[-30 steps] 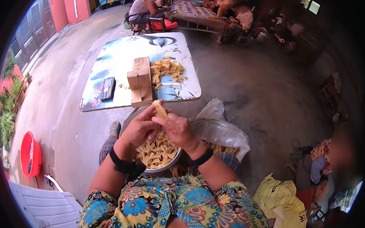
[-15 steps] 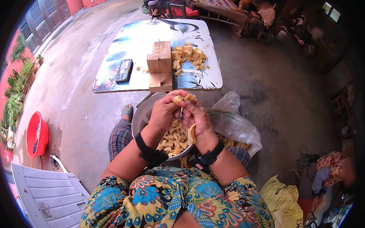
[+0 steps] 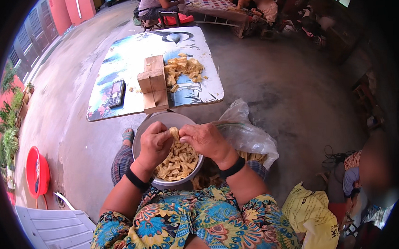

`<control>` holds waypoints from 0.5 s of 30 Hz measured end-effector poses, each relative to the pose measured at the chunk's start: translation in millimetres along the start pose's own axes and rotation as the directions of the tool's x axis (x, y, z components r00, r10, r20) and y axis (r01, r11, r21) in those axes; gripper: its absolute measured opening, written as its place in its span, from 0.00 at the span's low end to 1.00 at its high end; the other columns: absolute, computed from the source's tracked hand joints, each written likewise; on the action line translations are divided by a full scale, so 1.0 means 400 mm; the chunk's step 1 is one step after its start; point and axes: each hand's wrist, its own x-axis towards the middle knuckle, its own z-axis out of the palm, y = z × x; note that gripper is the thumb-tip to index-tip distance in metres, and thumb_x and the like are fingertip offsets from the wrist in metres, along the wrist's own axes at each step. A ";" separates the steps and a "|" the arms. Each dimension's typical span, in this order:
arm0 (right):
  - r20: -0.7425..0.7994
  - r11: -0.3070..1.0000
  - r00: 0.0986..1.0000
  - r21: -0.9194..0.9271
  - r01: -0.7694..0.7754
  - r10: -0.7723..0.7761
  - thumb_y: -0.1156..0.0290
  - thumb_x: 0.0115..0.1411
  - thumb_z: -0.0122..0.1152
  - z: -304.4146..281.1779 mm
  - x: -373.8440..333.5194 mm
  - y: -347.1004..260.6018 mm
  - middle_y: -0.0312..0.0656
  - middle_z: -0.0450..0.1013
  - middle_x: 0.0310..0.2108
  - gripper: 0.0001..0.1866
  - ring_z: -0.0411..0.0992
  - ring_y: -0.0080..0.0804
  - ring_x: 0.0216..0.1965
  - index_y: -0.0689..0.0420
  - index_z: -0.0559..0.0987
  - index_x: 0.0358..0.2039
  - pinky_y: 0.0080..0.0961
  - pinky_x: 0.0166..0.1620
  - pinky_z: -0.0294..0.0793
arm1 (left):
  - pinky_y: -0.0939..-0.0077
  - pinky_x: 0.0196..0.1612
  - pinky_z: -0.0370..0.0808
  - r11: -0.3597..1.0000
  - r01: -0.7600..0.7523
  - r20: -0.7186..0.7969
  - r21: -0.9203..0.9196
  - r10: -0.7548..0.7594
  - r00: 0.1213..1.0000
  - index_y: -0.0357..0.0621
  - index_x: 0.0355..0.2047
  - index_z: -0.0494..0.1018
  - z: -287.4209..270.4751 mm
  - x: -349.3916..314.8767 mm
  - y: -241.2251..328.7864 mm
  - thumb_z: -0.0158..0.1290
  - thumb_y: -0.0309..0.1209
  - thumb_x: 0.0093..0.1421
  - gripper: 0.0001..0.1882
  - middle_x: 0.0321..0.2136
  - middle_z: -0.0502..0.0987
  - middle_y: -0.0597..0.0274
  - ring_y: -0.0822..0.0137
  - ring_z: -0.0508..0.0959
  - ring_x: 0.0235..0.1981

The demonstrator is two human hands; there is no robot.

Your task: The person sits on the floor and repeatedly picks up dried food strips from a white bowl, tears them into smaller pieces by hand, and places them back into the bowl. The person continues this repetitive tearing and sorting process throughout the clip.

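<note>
Above a pale round basin (image 3: pixel 138 140) at my lap, my two hands pinch a short strip of yellow tofu skin (image 3: pixel 174 133) between them. My left hand (image 3: pixel 154 143) has its thumb and fingers closed on the strip's left side. The fingertips of my right hand (image 3: pixel 204 141) grip its right side. Many folded or knotted yellow tofu-skin pieces (image 3: pixel 178 164) fill the basin below. Right of the basin lies a clear plastic bag (image 3: pixel 255 135), with more yellow strips (image 3: pixel 253 157) at its mouth.
Ahead, a low table (image 3: pixel 192 41) bears a wooden block stand (image 3: pixel 154 82), a heap of yellow pieces (image 3: pixel 184 69) and a dark handheld device with keys (image 3: pixel 116 93). A red tub (image 3: pixel 44 171) stands left; a yellow sack (image 3: pixel 310 215) lies right. Other people sit at the far table and lower right.
My hands have come lower and closer to my body, drawing apart around one strip. The strip held against my right palm is no longer visible there. The view has shifted, moving the table leftward.
</note>
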 end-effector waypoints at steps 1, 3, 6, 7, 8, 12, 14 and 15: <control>0.006 0.998 0.999 0.043 -0.041 0.041 0.73 0.53 0.62 -0.007 0.001 -0.012 0.48 0.74 0.27 0.07 0.73 0.51 0.31 0.56 0.73 0.30 0.37 0.32 0.72 | 0.72 0.29 0.71 0.995 0.067 0.040 -0.076 -0.065 0.997 0.40 0.29 0.76 -0.003 -0.005 0.004 0.56 0.20 0.48 0.07 0.25 0.70 0.58 0.63 0.73 0.24; 0.042 0.977 0.997 0.196 -0.078 0.072 0.73 0.53 0.64 0.003 -0.003 0.001 0.43 0.73 0.23 0.08 0.74 0.41 0.26 0.57 0.73 0.31 0.29 0.30 0.72 | 0.77 0.27 0.68 0.964 0.177 0.149 -0.198 -0.149 0.978 0.38 0.28 0.73 -0.004 -0.010 0.000 0.56 0.22 0.51 0.04 0.26 0.72 0.60 0.68 0.72 0.25; 0.187 0.784 0.965 0.564 -0.259 0.184 0.74 0.54 0.64 0.009 -0.014 0.034 0.33 0.72 0.22 0.07 0.70 0.21 0.25 0.58 0.73 0.31 0.19 0.30 0.69 | 0.82 0.22 0.66 0.516 0.688 0.549 -0.510 -0.421 0.722 0.37 0.30 0.68 -0.016 -0.002 0.036 0.49 0.27 0.60 0.06 0.27 0.74 0.61 0.74 0.72 0.21; 0.237 0.691 0.951 0.654 -0.306 0.196 0.74 0.57 0.63 0.002 -0.013 0.023 0.26 0.69 0.24 0.07 0.64 0.11 0.27 0.58 0.74 0.32 0.12 0.30 0.66 | 0.81 0.22 0.69 0.378 0.723 0.596 -0.578 -0.409 0.691 0.37 0.32 0.68 -0.014 -0.004 0.035 0.47 0.27 0.61 0.05 0.28 0.75 0.58 0.72 0.73 0.21; 0.265 0.634 0.944 0.699 -0.330 0.198 0.74 0.57 0.63 0.000 -0.014 0.019 0.26 0.69 0.25 0.06 0.65 0.11 0.27 0.58 0.74 0.32 0.12 0.30 0.66 | 0.80 0.22 0.72 0.230 0.742 0.638 -0.630 -0.390 0.663 0.38 0.33 0.67 -0.012 -0.008 0.034 0.45 0.26 0.62 0.04 0.30 0.75 0.56 0.71 0.75 0.22; 0.317 0.512 0.936 0.784 -0.351 0.156 0.68 0.58 0.64 -0.009 -0.011 0.030 0.28 0.72 0.28 0.09 0.67 0.11 0.28 0.56 0.73 0.35 0.11 0.30 0.66 | 0.67 0.35 0.82 -0.235 0.682 0.717 -0.692 -0.330 0.614 0.36 0.40 0.66 -0.009 0.005 0.056 0.45 0.24 0.63 0.07 0.33 0.75 0.52 0.57 0.81 0.33; 0.272 0.577 0.948 0.753 -0.317 0.165 0.68 0.58 0.64 -0.006 -0.007 0.026 0.28 0.72 0.29 0.09 0.67 0.11 0.28 0.56 0.73 0.34 0.11 0.30 0.66 | 0.72 0.32 0.80 -0.215 0.656 0.682 -0.723 -0.373 0.629 0.36 0.38 0.68 0.001 -0.003 0.048 0.47 0.23 0.61 0.06 0.33 0.75 0.55 0.60 0.81 0.30; 0.274 0.613 0.945 0.721 -0.323 0.176 0.69 0.58 0.64 -0.017 -0.005 0.016 0.27 0.71 0.29 0.09 0.67 0.11 0.28 0.56 0.73 0.34 0.11 0.30 0.66 | 0.74 0.31 0.79 -0.206 0.646 0.667 -0.735 -0.389 0.635 0.35 0.37 0.69 0.008 -0.008 0.040 0.49 0.22 0.60 0.05 0.33 0.75 0.56 0.62 0.80 0.28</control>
